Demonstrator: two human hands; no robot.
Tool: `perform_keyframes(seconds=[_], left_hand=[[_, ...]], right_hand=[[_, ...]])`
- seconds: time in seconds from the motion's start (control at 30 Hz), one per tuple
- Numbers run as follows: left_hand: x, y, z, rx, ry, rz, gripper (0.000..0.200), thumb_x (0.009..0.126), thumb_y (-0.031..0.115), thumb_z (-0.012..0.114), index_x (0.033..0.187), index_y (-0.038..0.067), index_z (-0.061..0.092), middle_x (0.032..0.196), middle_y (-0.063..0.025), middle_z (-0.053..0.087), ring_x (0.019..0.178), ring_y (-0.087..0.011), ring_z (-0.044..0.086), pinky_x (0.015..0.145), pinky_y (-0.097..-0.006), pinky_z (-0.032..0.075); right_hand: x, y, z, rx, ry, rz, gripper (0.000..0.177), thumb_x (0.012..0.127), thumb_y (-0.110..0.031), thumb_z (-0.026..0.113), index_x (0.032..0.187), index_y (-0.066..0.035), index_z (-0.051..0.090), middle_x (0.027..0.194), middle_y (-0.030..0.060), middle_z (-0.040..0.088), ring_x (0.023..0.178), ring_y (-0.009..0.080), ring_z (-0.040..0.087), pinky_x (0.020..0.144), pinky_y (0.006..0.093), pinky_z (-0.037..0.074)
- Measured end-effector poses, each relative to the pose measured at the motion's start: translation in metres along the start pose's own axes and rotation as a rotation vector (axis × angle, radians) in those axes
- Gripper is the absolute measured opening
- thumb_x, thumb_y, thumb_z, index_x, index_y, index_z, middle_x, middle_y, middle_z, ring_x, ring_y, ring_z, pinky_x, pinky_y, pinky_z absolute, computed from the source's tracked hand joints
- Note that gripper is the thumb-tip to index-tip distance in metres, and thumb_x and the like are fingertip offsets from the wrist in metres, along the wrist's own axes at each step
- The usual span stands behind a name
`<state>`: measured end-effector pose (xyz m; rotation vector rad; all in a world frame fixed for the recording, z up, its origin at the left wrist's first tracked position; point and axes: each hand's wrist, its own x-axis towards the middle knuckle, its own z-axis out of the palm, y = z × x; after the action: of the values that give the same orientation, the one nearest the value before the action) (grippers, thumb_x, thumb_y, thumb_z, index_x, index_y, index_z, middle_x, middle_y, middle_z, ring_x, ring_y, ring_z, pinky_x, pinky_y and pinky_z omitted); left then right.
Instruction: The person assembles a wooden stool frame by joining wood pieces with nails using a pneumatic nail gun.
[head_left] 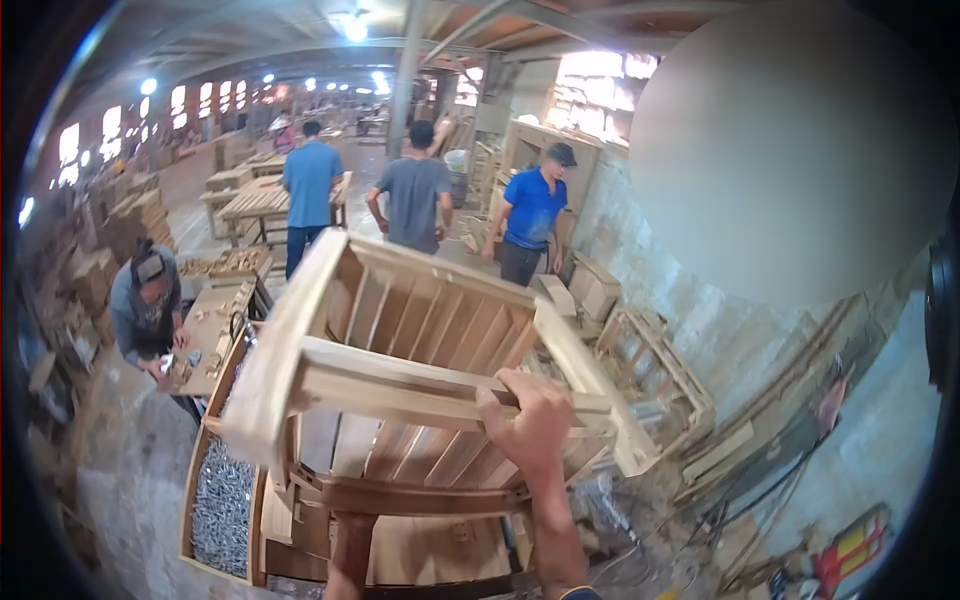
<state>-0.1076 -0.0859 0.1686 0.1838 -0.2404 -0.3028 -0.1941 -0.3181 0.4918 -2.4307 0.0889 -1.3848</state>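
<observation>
A pale wooden chair frame [400, 372] with slats is tilted up in front of me. My right hand [530, 412] wraps over its middle crossrail, thumb on the near side and fingers over the top. The forearm of my left hand [352, 540] rises under the lower rail [420, 497]. That rail hides the hand and its fingers, so its grip does not show. Wooden boards [440, 550] lie beneath the frame.
A wooden bin of metal screws or nails [222, 510] stands at my left. A person [150, 300] works at a small table [215, 325] beyond it. Three people [312, 190] stand ahead. Another wooden frame [660, 370] and long boards [760, 420] line the right wall.
</observation>
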Motion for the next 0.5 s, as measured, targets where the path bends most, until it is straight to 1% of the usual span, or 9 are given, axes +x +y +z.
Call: perform_keyframes(seconds=[0.03, 0.13, 0.23, 0.27, 0.33, 0.43, 0.5], left_hand=[[-0.001, 0.003, 0.023, 0.007, 0.016, -0.014, 0.056, 0.088, 0.061, 0.048, 0.115, 0.015, 0.068, 0.119, -0.0088, 0.066, 0.109, -0.0312, 0.061, 0.102, -0.0534, 0.043], [-0.005, -0.008, 0.068, 0.035, -0.01, -0.094, 0.057, 0.088, 0.062, 0.047, 0.116, 0.016, 0.067, 0.12, -0.0086, 0.065, 0.11, -0.0312, 0.06, 0.102, -0.0538, 0.042], [-0.013, -0.034, 0.094, 0.038, -0.029, -0.22, 0.058, 0.088, 0.062, 0.047, 0.117, 0.016, 0.066, 0.122, -0.0084, 0.064, 0.111, -0.0313, 0.059, 0.103, -0.0542, 0.041], [-0.02, -0.042, 0.1, 0.045, -0.03, -0.272, 0.058, 0.088, 0.063, 0.046, 0.117, 0.016, 0.065, 0.122, -0.0083, 0.063, 0.112, -0.0313, 0.059, 0.103, -0.0544, 0.041], [-0.034, -0.056, 0.107, 0.093, -0.039, -0.412, 0.059, 0.088, 0.063, 0.046, 0.118, 0.016, 0.065, 0.123, -0.0082, 0.063, 0.112, -0.0313, 0.058, 0.103, -0.0546, 0.04], [-0.055, -0.077, 0.113, 0.178, -0.107, -0.664, 0.06, 0.088, 0.064, 0.045, 0.119, 0.016, 0.064, 0.125, -0.008, 0.062, 0.114, -0.0313, 0.057, 0.104, -0.055, 0.039], [-0.077, -0.086, 0.111, 0.223, -0.151, -0.838, 0.06, 0.088, 0.064, 0.045, 0.12, 0.017, 0.063, 0.125, -0.0079, 0.061, 0.114, -0.0314, 0.057, 0.104, -0.0553, 0.039]], right_hand=[[-0.004, -0.011, -0.025, -0.032, 0.053, -0.024, 0.032, 0.075, -0.034, 0.068, 0.086, -0.004, 0.07, 0.082, 0.0104, 0.07, 0.079, 0.0265, 0.066, 0.081, 0.0375, 0.044], [-0.019, -0.03, -0.089, -0.126, 0.218, -0.161, 0.033, 0.075, -0.035, 0.069, 0.087, -0.004, 0.067, 0.081, 0.0073, 0.067, 0.077, 0.0234, 0.064, 0.08, 0.0361, 0.042], [-0.036, -0.074, -0.151, -0.198, 0.282, -0.135, 0.04, 0.071, -0.035, 0.073, 0.089, 0.0, 0.067, 0.085, 0.0109, 0.068, 0.079, 0.0273, 0.065, 0.082, 0.0353, 0.044], [-0.045, -0.087, -0.167, -0.235, 0.289, -0.138, 0.042, 0.07, -0.037, 0.074, 0.089, 0.0, 0.067, 0.087, 0.0113, 0.067, 0.08, 0.0271, 0.065, 0.083, 0.0361, 0.044], [-0.071, -0.116, -0.194, -0.347, 0.343, -0.072, 0.046, 0.068, -0.041, 0.074, 0.089, 0.0, 0.067, 0.089, 0.012, 0.067, 0.082, 0.0267, 0.064, 0.084, 0.0378, 0.044], [-0.112, -0.161, -0.218, -0.498, 0.434, 0.018, 0.056, 0.069, -0.049, 0.068, 0.089, 0.003, 0.067, 0.097, 0.0171, 0.063, 0.093, 0.0273, 0.057, 0.093, 0.0469, 0.036], [-0.135, -0.195, -0.241, -0.637, 0.435, 0.115, 0.06, 0.068, -0.052, 0.064, 0.088, 0.005, 0.067, 0.093, 0.018, 0.062, 0.092, 0.0294, 0.055, 0.093, 0.0486, 0.035]])
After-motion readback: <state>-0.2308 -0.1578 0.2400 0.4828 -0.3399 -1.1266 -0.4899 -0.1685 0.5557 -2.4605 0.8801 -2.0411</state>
